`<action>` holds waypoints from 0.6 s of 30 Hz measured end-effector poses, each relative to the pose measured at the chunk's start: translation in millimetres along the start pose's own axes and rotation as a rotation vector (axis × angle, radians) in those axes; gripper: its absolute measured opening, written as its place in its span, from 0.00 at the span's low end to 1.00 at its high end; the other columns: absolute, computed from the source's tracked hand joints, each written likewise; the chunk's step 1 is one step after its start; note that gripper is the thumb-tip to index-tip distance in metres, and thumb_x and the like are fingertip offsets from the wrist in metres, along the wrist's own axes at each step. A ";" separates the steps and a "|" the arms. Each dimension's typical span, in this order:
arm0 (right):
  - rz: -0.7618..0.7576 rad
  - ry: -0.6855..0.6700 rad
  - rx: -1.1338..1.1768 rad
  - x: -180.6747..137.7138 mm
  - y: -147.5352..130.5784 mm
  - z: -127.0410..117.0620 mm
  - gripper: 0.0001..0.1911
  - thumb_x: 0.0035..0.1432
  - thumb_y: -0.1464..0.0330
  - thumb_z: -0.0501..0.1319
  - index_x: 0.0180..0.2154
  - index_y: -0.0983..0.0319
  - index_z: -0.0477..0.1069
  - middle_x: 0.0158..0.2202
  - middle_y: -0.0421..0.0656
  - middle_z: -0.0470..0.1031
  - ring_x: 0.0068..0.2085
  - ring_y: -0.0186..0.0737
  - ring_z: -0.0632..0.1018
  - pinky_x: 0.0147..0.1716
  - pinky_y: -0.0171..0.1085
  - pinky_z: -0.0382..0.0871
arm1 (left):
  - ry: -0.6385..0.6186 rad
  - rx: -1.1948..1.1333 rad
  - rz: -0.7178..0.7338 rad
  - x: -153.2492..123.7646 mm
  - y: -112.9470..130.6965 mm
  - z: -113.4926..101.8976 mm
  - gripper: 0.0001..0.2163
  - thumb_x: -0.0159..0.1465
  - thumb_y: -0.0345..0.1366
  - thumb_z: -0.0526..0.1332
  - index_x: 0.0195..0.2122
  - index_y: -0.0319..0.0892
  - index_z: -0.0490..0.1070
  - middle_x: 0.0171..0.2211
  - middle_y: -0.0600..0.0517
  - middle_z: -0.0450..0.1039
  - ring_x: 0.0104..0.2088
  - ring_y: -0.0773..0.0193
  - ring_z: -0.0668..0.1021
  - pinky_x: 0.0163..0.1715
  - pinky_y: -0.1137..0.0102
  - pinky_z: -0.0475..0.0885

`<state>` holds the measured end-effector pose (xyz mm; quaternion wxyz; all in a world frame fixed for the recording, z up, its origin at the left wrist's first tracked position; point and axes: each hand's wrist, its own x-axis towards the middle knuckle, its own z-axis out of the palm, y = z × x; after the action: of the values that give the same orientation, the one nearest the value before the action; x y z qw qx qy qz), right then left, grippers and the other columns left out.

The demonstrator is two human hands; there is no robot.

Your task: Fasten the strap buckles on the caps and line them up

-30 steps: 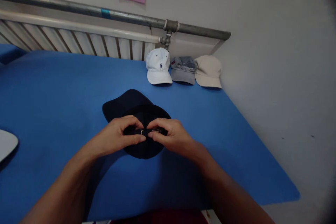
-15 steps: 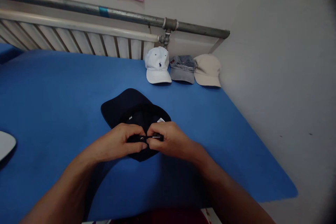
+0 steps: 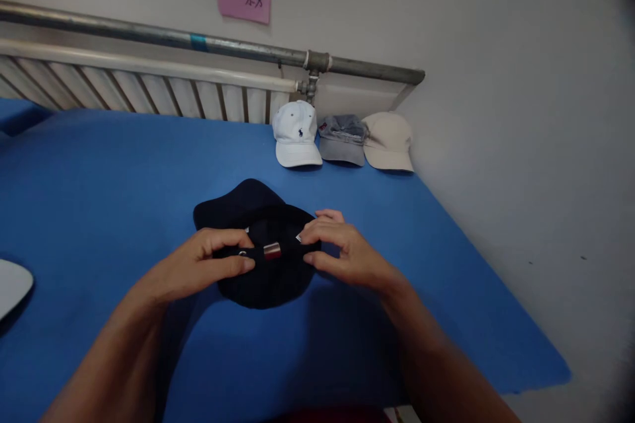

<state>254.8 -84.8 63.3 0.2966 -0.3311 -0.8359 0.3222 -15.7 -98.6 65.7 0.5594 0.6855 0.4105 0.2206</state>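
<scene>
A dark baseball cap (image 3: 268, 284) lies on the blue table with its brim toward the far left and its inside partly showing. Across its near opening runs the back strap with a shiny metal buckle (image 3: 272, 251). Thumb and fingers of my left hand (image 3: 208, 256) pinch the strap left of the buckle, beside a small metal eyelet. My right hand (image 3: 347, 248) grips the cap's right edge between thumb and fingers, near a white label inside. The crown's underside is hidden.
Against the wall stand a white cap (image 3: 297, 135), a grey cap (image 3: 342, 140) and a beige cap (image 3: 389, 141). Behind them are a radiator (image 3: 163, 89) and a metal pipe (image 3: 248, 49). A white rounded object (image 3: 12, 287) lies at the left edge of the blue table (image 3: 124, 211).
My hands have moved apart: the right went from the strap to the cap's right edge, the left slid slightly left. The metal buckle now shows between them.
</scene>
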 end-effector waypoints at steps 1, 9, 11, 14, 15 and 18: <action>0.004 -0.007 0.019 -0.1 0.4 1.1 0.01 0.54 0.70 0.62 0.31 0.58 0.71 0.32 0.37 0.76 0.38 0.37 0.76 0.60 0.49 0.52 | 0.006 0.007 -0.004 -0.3 0.1 -0.6 0.10 0.63 0.43 0.61 0.33 0.42 0.73 0.26 0.56 0.67 0.26 0.70 0.67 0.26 0.75 0.62; 0.134 -0.068 0.298 -3.2 -2.2 2.2 0.05 0.54 0.67 0.64 0.28 0.60 0.71 0.30 0.39 0.71 0.41 0.39 0.71 0.50 0.43 0.63 | -0.078 0.198 0.041 -2.7 2.1 -3.0 0.11 0.64 0.44 0.59 0.36 0.43 0.75 0.27 0.56 0.67 0.26 0.70 0.68 0.25 0.75 0.62; 0.164 -0.069 0.340 -3.2 -4.2 3.8 0.06 0.54 0.66 0.64 0.27 0.60 0.71 0.30 0.39 0.70 0.40 0.38 0.71 0.46 0.41 0.64 | -0.137 0.178 0.047 -3.6 1.9 -4.0 0.11 0.65 0.44 0.58 0.36 0.42 0.74 0.27 0.56 0.66 0.27 0.70 0.67 0.26 0.75 0.62; 0.159 -0.063 0.329 -2.0 -8.1 9.4 0.06 0.55 0.66 0.64 0.28 0.61 0.71 0.30 0.39 0.70 0.38 0.37 0.71 0.41 0.39 0.64 | -0.245 0.115 0.000 -5.6 2.0 -2.7 0.12 0.65 0.45 0.59 0.39 0.41 0.72 0.26 0.57 0.64 0.25 0.71 0.65 0.24 0.76 0.62; 0.135 -0.061 0.305 -1.4 -9.6 11.3 0.06 0.55 0.66 0.64 0.28 0.61 0.71 0.30 0.39 0.71 0.37 0.37 0.71 0.40 0.38 0.64 | -0.274 0.113 -0.012 -6.4 2.3 -1.5 0.12 0.65 0.45 0.59 0.39 0.41 0.71 0.26 0.57 0.64 0.25 0.71 0.65 0.24 0.76 0.61; 0.035 -0.074 0.174 0.6 -14.0 14.1 0.06 0.56 0.66 0.63 0.29 0.61 0.71 0.28 0.38 0.71 0.34 0.36 0.71 0.42 0.39 0.65 | -0.278 0.195 0.013 -8.4 3.3 1.9 0.11 0.66 0.44 0.57 0.35 0.41 0.68 0.27 0.57 0.64 0.26 0.70 0.65 0.25 0.76 0.62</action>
<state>239.4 -97.2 65.0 0.2874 -0.3063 -0.8092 0.4108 -18.0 -106.7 69.7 0.5401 0.7631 0.3443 0.0865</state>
